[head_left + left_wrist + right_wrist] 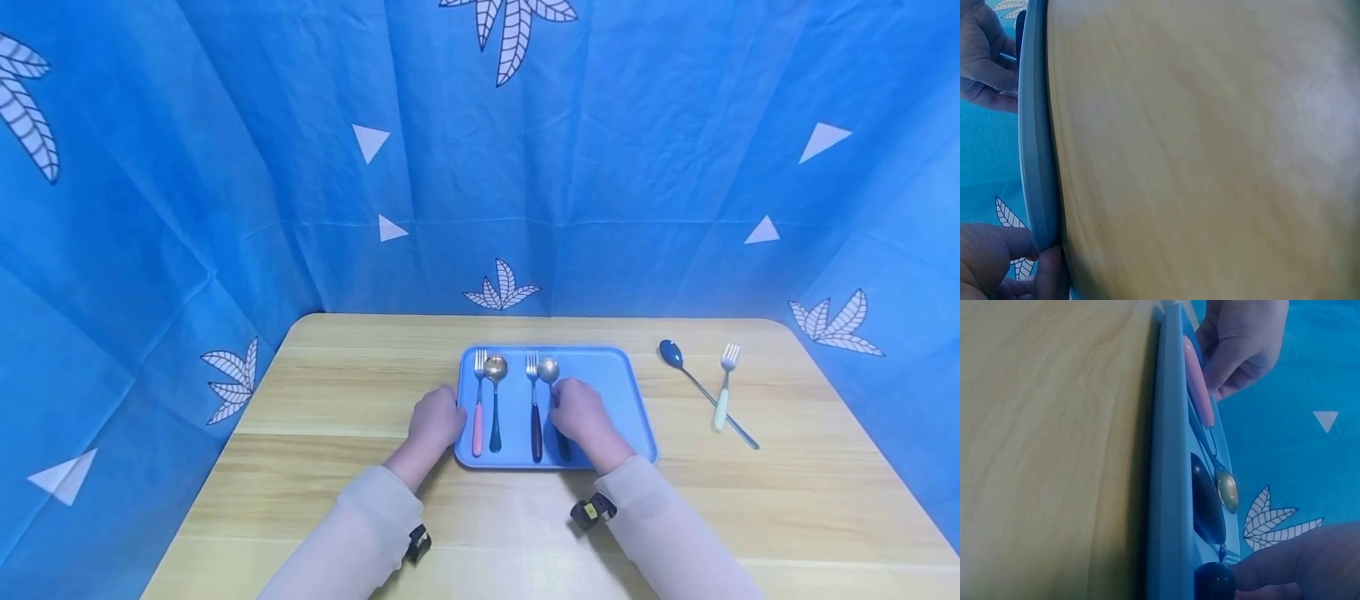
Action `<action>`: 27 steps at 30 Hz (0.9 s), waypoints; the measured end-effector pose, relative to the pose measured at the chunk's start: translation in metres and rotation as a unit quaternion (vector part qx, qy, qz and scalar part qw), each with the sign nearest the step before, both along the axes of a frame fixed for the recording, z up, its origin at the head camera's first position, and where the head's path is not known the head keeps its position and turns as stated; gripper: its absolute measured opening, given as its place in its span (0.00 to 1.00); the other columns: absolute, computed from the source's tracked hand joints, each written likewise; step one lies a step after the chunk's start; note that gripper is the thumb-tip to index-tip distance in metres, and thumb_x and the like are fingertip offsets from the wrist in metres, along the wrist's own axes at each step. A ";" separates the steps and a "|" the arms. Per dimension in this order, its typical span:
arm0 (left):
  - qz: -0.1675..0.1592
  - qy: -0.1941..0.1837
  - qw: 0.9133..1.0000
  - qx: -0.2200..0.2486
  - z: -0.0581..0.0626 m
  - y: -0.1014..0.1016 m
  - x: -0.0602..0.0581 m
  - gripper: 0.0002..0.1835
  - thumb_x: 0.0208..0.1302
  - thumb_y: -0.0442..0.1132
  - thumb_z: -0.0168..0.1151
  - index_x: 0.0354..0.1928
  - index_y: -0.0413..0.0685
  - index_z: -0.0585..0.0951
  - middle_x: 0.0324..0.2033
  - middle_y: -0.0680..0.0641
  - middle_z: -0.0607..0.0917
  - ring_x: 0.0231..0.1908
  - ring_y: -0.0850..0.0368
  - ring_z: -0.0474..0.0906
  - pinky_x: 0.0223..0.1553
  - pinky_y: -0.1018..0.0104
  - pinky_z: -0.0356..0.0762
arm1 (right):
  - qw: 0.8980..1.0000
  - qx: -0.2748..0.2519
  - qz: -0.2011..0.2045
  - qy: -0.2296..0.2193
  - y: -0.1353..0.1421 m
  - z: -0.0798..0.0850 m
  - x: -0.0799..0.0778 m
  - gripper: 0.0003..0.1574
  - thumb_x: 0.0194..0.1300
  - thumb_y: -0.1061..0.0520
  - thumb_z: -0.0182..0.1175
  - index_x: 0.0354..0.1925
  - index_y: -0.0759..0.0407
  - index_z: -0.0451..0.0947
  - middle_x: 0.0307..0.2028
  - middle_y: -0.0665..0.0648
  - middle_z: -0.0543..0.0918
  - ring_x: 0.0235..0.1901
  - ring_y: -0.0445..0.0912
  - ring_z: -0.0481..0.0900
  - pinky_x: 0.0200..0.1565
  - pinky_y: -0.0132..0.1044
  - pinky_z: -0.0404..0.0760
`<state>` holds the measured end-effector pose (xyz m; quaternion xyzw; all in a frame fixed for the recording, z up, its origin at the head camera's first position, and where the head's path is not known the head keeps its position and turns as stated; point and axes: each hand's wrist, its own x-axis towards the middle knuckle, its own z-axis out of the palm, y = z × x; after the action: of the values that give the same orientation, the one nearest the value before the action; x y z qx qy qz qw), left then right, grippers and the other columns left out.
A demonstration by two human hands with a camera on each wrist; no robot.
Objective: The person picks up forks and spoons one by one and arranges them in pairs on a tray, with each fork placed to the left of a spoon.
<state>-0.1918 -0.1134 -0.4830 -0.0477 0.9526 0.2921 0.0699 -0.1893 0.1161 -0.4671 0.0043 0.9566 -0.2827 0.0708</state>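
A blue tray [611, 392] lies on the table with cutlery set upright along it. My left hand [437, 419] pinches the tray's left edge; in the left wrist view, thumb and fingers [1016, 242] meet at its rim. My right hand [581, 410] is over the tray and pinches a spoon [549, 370] with a dark handle, hiding part of it. Just left of that spoon lies a fork [536, 421] with a dark brown handle. Further left are a spoon [495, 367] with a bronze-coloured bowl and a pink-handled fork [477, 429].
Right of the tray, a long dark-bowled spoon [697, 385] lies slanted on the wooden table [345, 375]. A fork [722, 404] with a pale green handle crosses over its stem. Blue patterned cloth [637, 183] hangs behind and at both sides.
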 end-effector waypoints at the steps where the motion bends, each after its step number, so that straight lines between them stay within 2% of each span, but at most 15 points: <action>1: 0.000 0.000 1.000 0.001 0.000 0.000 0.000 0.11 0.67 0.34 0.56 0.25 0.46 0.74 0.19 0.48 0.74 0.22 0.53 0.72 0.23 0.64 0.68 | 1.000 0.002 0.000 0.002 0.000 -0.001 0.000 0.20 0.58 0.69 0.59 0.18 0.55 0.62 0.17 0.52 0.64 0.20 0.47 0.69 0.23 0.36 0.69; 11: -0.002 0.005 1.000 -0.005 0.000 0.000 -0.001 0.10 0.66 0.34 0.57 0.25 0.46 0.74 0.19 0.48 0.74 0.22 0.53 0.72 0.23 0.63 0.68 | 1.000 0.006 -0.009 0.026 -0.002 -0.007 -0.001 0.17 0.59 0.68 0.60 0.20 0.56 0.67 0.20 0.55 0.70 0.23 0.48 0.72 0.25 0.38 0.72; 27: -0.003 0.005 1.000 -0.013 0.000 0.001 -0.001 0.10 0.67 0.35 0.58 0.25 0.46 0.74 0.19 0.48 0.74 0.22 0.53 0.72 0.23 0.63 0.69 | 0.999 0.014 -0.010 0.030 -0.004 -0.007 0.000 0.05 0.60 0.66 0.63 0.28 0.61 0.77 0.26 0.56 0.76 0.27 0.49 0.75 0.29 0.40 0.77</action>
<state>-0.1925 -0.1127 -0.4832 -0.0441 0.9569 0.2795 0.0652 -0.1895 0.1123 -0.4743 0.0059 0.9621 -0.2699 0.0392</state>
